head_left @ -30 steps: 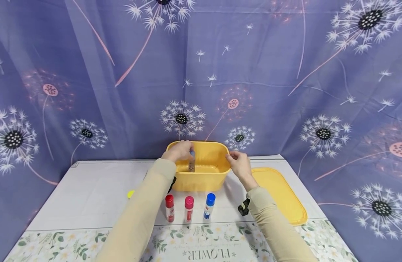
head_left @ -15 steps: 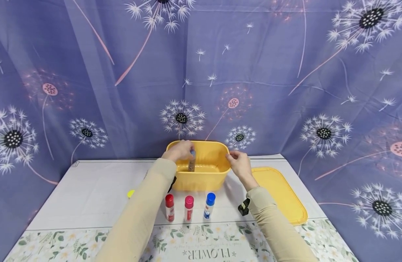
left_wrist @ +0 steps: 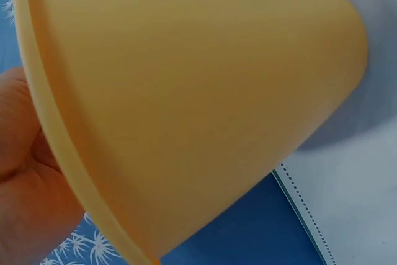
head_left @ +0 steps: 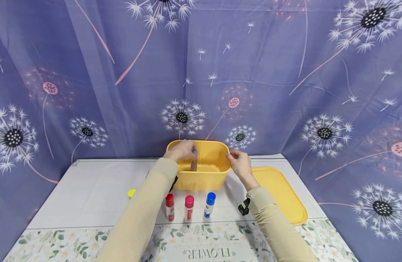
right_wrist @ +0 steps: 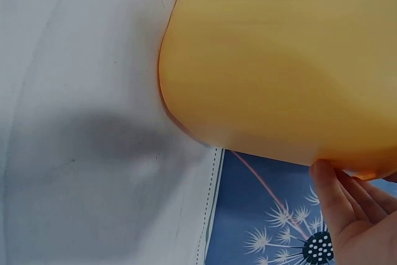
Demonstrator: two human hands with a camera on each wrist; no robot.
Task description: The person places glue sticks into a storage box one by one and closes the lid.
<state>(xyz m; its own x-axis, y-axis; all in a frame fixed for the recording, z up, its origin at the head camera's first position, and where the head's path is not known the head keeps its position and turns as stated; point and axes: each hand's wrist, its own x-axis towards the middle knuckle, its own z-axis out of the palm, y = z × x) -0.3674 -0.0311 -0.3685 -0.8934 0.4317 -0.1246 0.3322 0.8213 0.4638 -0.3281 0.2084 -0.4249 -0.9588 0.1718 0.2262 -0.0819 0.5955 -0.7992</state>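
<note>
A yellow plastic bin (head_left: pixel 201 181) stands at the back middle of the table. My left hand (head_left: pixel 182 150) reaches over its left rim and holds a glue stick (head_left: pixel 194 162) upright inside, with its upper end partly hidden by my fingers. The left wrist view shows the bin's outer wall (left_wrist: pixel 198 91) and part of the hand (left_wrist: pixel 31 172) behind the rim. At the right end, my right hand (head_left: pixel 239 163) pinches the rim. In front stand glue sticks with a red cap (head_left: pixel 169 207), a pink cap (head_left: pixel 189 208) and a blue cap (head_left: pixel 209 206).
To the right of the bin lies a yellow lid (head_left: pixel 281 194), partly covered by my right sleeve. A yellow cap (head_left: pixel 131 193) shows beside my left sleeve. A purple dandelion curtain (head_left: pixel 201 72) hangs behind the white table (head_left: pixel 102 189), and a floral cloth (head_left: pixel 178 242) covers its front.
My left hand and the glue stick it holds have shifted slightly to the right inside the bin. The right hand keeps its place on the rim.
</note>
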